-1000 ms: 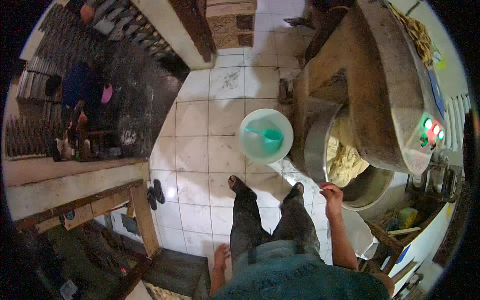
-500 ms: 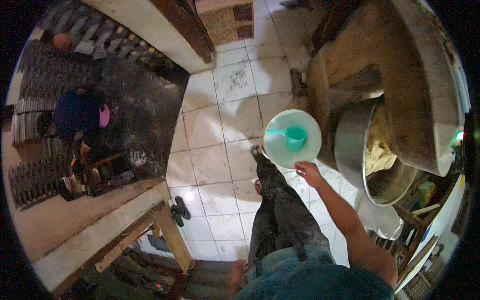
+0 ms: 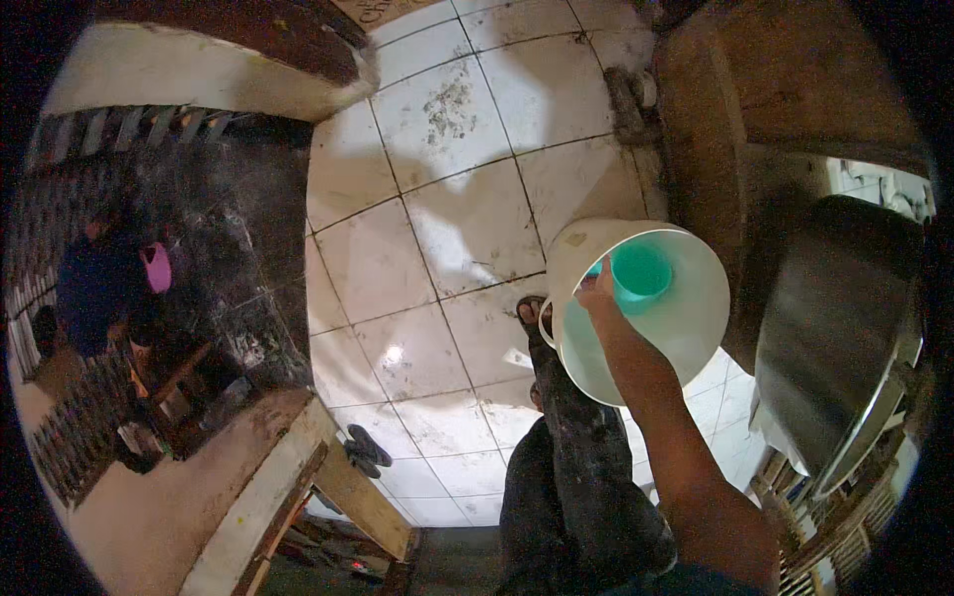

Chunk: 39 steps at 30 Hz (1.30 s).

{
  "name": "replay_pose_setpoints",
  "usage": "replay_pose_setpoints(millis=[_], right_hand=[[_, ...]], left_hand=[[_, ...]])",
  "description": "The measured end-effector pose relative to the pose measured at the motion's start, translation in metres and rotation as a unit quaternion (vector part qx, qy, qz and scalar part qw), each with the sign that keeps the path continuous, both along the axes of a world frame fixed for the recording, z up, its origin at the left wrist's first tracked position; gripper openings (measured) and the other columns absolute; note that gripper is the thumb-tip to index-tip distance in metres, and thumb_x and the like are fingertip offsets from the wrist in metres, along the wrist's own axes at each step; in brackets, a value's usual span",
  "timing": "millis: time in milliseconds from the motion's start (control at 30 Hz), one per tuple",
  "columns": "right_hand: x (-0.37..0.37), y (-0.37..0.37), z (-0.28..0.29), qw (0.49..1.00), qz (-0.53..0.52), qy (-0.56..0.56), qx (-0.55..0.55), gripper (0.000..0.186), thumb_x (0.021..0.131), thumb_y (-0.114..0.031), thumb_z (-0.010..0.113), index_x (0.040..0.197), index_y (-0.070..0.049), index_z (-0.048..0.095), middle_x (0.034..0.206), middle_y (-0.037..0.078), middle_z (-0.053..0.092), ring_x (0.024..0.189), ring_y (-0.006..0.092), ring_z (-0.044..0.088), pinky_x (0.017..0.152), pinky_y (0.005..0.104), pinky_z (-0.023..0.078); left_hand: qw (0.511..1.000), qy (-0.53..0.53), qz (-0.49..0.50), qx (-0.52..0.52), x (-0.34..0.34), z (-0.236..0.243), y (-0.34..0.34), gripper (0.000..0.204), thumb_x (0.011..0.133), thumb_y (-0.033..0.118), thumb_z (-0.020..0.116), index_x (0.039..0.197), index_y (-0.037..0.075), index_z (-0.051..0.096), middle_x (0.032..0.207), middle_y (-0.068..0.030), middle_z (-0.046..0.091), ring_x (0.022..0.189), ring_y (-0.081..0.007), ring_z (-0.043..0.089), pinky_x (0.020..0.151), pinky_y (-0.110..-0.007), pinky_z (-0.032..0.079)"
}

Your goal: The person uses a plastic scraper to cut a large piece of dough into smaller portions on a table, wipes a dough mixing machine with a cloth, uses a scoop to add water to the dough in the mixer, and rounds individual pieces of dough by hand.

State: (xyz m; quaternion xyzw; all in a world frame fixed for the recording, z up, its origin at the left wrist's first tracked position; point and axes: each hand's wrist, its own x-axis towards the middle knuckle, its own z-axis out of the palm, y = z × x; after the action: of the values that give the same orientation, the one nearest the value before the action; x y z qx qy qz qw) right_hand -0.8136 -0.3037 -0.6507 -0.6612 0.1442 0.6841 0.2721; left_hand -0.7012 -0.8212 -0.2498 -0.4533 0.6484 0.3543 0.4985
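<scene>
A white plastic bucket [image 3: 696, 308] stands in front of my legs, with its mouth facing me. Inside it is a turquoise dipper [image 3: 641, 273] with a round cup. My right hand [image 3: 596, 290] reaches down into the bucket, its fingers closed around the dipper's short handle, which they mostly cover. The bucket's thin white bail hangs at its left side, close to my sandalled foot [image 3: 532, 310]. My left hand is out of the picture.
To the right stands a large metal bowl [image 3: 840, 328] beside a brown machine body [image 3: 825, 84]. At the left, a person in dark clothes [image 3: 94, 283] sits low by a pink container [image 3: 157, 268]. Dark slippers [image 3: 368, 449] lie near a wooden bench [image 3: 363, 507] on dirty white tiles.
My right hand has gone from the bucket's rim down inside to the dipper's handle. My view has come closer to the bucket. My left hand has left the picture.
</scene>
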Motion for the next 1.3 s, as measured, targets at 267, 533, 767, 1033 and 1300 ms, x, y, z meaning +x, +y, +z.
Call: replay_pose_setpoints(millis=[267, 533, 767, 1033, 1300], right_hand=[[0.021, -0.035, 0.058, 0.994, -0.02, 0.075, 0.076, 0.016, 0.071, -0.019, 0.055, 0.064, -0.01, 0.045, 0.055, 0.001, 0.043, 0.05, 0.0162, 0.044, 0.061, 0.0319, 0.044], [0.055, -0.048, 0.243, 0.971, 0.136, 0.156, 0.12, 0.018, 0.076, -0.01, 0.051, 0.093, -0.006, 0.045, 0.064, 0.002, 0.047, 0.047, 0.0121, 0.045, 0.074, 0.032, 0.045], [0.106, -0.078, 0.442, 0.917, 0.221, 0.289, 0.163, 0.035, 0.075, -0.008, 0.048, 0.109, -0.001, 0.041, 0.062, 0.001, 0.045, 0.047, 0.0103, 0.042, 0.067, 0.0312, 0.046], [0.237, -0.104, 0.647, 0.865, 0.321, 0.249, 0.293, 0.045, 0.073, -0.006, 0.051, 0.115, 0.0, 0.038, 0.062, 0.002, 0.043, 0.045, 0.0092, 0.041, 0.058, 0.0292, 0.046], [0.403, -0.085, 0.717, 0.885, 0.286, 0.06, 0.362, 0.047, 0.072, -0.009, 0.048, 0.115, 0.002, 0.034, 0.058, 0.003, 0.043, 0.043, 0.0103, 0.04, 0.054, 0.0294, 0.045]], left_hand=[[1.0, 0.011, -0.005, 0.008, -0.004, 0.0, -0.009, 0.042, 0.08, 0.024, 0.05, 0.114, 0.0, 0.041, 0.11, -0.0111, 0.045, 0.098, -0.0272, 0.047, 0.082, -0.038, 0.04], [0.994, 0.039, -0.043, 0.094, 0.014, 0.014, -0.047, 0.042, 0.081, 0.024, 0.049, 0.114, 0.0, 0.041, 0.109, -0.0121, 0.046, 0.098, -0.0279, 0.047, 0.081, -0.038, 0.041], [0.973, 0.083, -0.117, 0.179, 0.048, 0.022, -0.104, 0.042, 0.081, 0.024, 0.048, 0.113, -0.001, 0.041, 0.108, -0.0129, 0.046, 0.097, -0.0285, 0.047, 0.081, -0.039, 0.042], [0.939, 0.14, -0.168, 0.264, 0.084, 0.013, -0.144, 0.042, 0.082, 0.027, 0.044, 0.113, 0.0, 0.041, 0.105, -0.015, 0.047, 0.097, -0.0283, 0.047, 0.08, -0.039, 0.041], [0.98, 0.023, -0.107, 0.165, 0.085, 0.04, -0.047, 0.047, 0.082, 0.032, 0.041, 0.12, 0.006, 0.034, 0.114, -0.0119, 0.046, 0.103, -0.026, 0.045, 0.084, -0.04, 0.036]])
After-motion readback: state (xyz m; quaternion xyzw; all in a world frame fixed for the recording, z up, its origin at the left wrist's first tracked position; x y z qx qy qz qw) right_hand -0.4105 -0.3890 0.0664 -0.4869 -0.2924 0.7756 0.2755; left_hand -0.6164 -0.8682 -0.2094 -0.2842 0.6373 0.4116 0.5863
